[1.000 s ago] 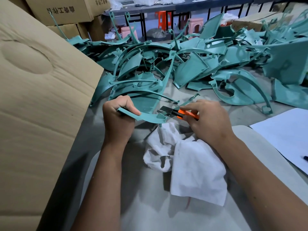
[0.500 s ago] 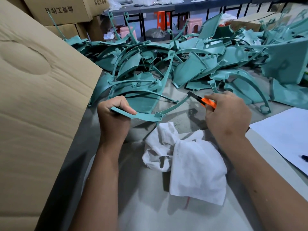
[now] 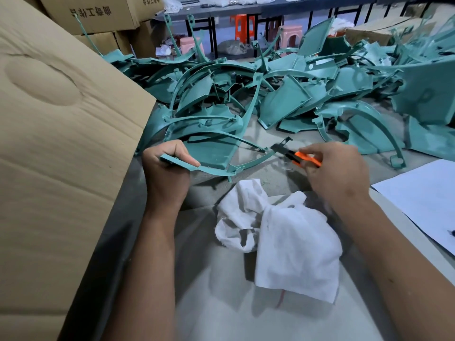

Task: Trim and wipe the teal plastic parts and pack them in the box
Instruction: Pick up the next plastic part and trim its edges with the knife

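My left hand (image 3: 167, 173) grips one end of a thin curved teal plastic part (image 3: 216, 169), held just above the table. The part arcs right and upward. My right hand (image 3: 337, 173) holds an orange utility knife (image 3: 302, 158), whose dark blade end touches the far right end of the part. A crumpled white cloth (image 3: 283, 237) lies on the table below both hands. A large pile of teal parts (image 3: 283, 94) covers the table behind. The open cardboard box's flap (image 3: 61, 143) fills the left side; the box's inside is hidden.
A white sheet of paper (image 3: 423, 200) lies at the right table edge. Stacked cardboard boxes (image 3: 93, 16) stand at the back left. Another table with orange and pink stools (image 3: 242, 25) under it stands beyond the pile.
My right hand has drawn the knife along the teal part from its middle joint out to its far right end. My left hand keeps its grip and has barely moved.
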The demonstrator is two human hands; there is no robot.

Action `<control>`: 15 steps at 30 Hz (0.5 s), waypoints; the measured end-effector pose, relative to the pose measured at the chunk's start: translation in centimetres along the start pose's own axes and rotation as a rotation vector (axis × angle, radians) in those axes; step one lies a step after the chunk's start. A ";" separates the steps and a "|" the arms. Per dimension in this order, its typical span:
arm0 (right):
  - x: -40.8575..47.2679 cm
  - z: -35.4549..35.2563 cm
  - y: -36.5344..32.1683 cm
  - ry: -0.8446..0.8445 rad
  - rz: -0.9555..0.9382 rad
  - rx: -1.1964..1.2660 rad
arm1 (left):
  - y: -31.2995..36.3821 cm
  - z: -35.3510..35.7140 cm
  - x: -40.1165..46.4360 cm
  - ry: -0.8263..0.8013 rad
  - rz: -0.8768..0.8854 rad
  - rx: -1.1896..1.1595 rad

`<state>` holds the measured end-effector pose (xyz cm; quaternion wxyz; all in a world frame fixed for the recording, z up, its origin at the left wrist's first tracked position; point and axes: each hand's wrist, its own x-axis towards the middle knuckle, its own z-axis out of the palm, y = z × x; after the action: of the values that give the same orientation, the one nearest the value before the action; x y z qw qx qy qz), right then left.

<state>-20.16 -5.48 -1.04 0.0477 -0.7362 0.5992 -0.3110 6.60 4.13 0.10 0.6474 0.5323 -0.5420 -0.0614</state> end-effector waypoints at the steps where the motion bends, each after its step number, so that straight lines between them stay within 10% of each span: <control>1: 0.0 -0.1 0.3 0.033 0.031 -0.019 | 0.0 0.0 0.0 0.001 -0.001 0.001; 8: -1.1 0.1 -1.6 0.313 -0.059 0.049 | -0.4 -0.3 0.0 0.088 -0.076 0.016; 15: -2.6 0.7 -3.7 0.043 -0.374 0.245 | -0.4 0.2 -0.2 0.023 -0.030 0.030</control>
<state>-16.89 -2.32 -1.03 0.0654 -0.8163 0.4109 -0.4007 6.53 3.97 -0.42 0.6443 0.5509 -0.5274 -0.0569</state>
